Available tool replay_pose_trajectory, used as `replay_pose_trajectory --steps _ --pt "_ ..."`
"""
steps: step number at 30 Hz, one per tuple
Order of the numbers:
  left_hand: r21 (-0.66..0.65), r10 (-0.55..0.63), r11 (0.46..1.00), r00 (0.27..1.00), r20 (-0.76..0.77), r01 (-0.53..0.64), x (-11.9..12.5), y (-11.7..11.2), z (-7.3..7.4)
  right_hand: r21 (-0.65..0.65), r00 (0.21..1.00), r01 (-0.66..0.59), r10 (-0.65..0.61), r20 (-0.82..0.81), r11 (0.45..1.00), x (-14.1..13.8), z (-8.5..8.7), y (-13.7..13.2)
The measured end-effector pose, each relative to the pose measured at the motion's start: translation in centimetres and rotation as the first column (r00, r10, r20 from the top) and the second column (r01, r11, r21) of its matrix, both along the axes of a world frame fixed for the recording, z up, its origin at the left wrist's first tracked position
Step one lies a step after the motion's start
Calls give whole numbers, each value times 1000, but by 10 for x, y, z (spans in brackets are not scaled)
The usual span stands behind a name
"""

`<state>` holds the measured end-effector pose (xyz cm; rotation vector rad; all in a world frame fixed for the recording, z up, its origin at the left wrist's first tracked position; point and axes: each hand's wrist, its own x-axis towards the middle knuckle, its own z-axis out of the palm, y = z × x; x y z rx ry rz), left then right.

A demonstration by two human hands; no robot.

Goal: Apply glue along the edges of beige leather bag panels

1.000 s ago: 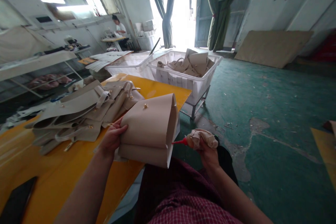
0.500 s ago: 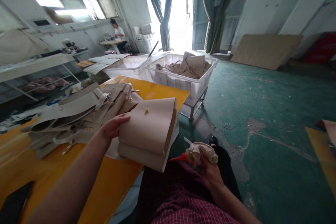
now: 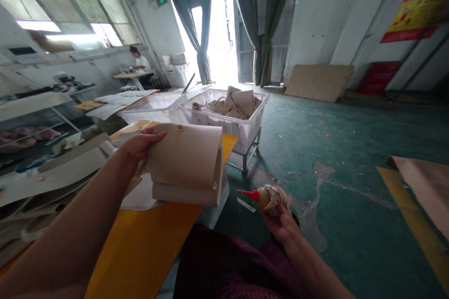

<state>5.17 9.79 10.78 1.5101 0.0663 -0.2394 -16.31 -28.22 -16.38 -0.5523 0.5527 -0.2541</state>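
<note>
A beige bag (image 3: 187, 161) with a small gold clasp is tilted over the edge of the yellow tabletop (image 3: 147, 243). My left hand (image 3: 145, 144) grips its upper left side, fingers closed on the material. Off the table to the right, my right hand (image 3: 280, 223) is wrapped round a glue bottle (image 3: 264, 197) with a red pointed nozzle. Beige cloth covers much of the bottle, and the nozzle points left toward the bag, apart from it. More beige bag pieces (image 3: 59, 177) lie piled on the left of the table, partly hidden by my left arm.
Beyond the table, a white plastic bin (image 3: 242, 126) on a metal stand holds beige bags. Another white bin (image 3: 147, 114) stands left of it. A person (image 3: 140, 61) sits at a sewing machine far back. At right lies a yellow board (image 3: 414, 215) with brown material.
The bag has turned so its clasp sits nearer the top edge. My right hand has raised the bottle off my lap, nozzle now clear. The view has swung to the right.
</note>
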Motion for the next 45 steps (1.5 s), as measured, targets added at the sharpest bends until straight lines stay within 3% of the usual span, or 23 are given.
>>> replay_pose_trajectory --steps 2,4,6,9,13,15,17,20,25,31,37,45 --pt "-25 -18 1000 1000 -9 18 -2 4 -5 137 996 31 -19 -88 990 5 9 -3" --pt "-61 -45 997 998 -50 42 -11 8 -24 208 992 43 -17 -126 977 9 17 -6" --pt "-116 -66 992 992 -112 53 -25 11 -53 232 989 61 -28 -142 971 14 23 -9" --pt "-206 -64 978 984 -168 28 -48 16 -109 235 986 86 -48 -159 968 24 29 -9" --pt "-284 48 953 980 -192 -102 -72 24 -181 198 982 83 -46 -185 977 39 30 -3" --pt "-321 134 927 971 -198 -194 -79 27 -207 153 980 79 -49 -191 985 47 29 2" --pt "-366 205 893 960 -189 -263 -84 29 -223 85 981 74 -57 -186 994 56 28 6" --pt "-414 216 866 956 -197 -280 -86 30 -231 -9 986 81 -82 -145 997 72 27 12" --pt "-414 173 874 959 -223 -254 -85 32 -233 -205 992 85 -103 -79 975 104 31 16" --pt "-428 164 869 961 -224 -248 -86 32 -233 -286 990 31 -69 -126 958 127 43 17" --pt "-451 127 867 969 -213 -213 -87 29 -229 -335 981 0 -65 -181 942 112 58 23" --pt "-427 178 865 956 -232 -264 -87 28 -230 -294 965 -73 -7 -262 953 79 57 18"
